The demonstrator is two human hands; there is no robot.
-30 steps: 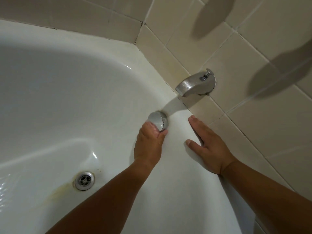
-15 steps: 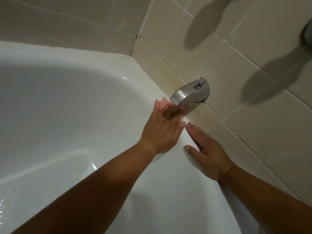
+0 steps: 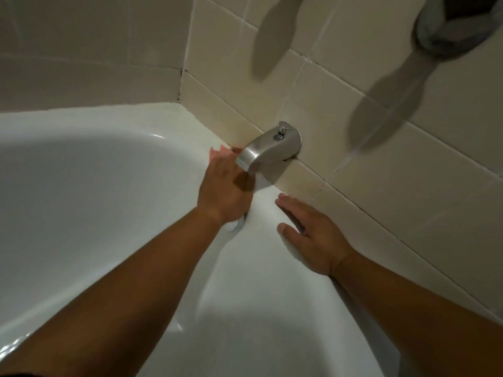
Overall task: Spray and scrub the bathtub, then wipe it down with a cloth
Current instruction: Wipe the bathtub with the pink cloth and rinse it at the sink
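A second ago the left hand [image 3: 226, 186] was lower down, fingers curled at the round metal overflow cap [image 3: 239, 225]. It has since slid up to the corner of the bathtub [image 3: 95, 186], in the middle of the frame, and only a sliver of the cap shows under the wrist. The fingers reach forward, mostly straight, over a pink cloth [image 3: 219, 154] whose edge peeks out past them. Their tips are hidden behind the metal spout [image 3: 268, 152], so how they lie there cannot be told. The right hand [image 3: 313, 238] has stayed where it was, lying flat on the white rim right of centre, fingers straight and close together, thumb spread to the left, holding nothing. The drain seen a second ago has left the view. The spout hangs just above the left knuckles, and the tiled wall [image 3: 381, 172] stands right behind it. A strip of bare rim separates the two hands. The basin opens wide across the left of the frame. A blurred grey fitting [image 3: 446, 31] sits in the upper right corner.
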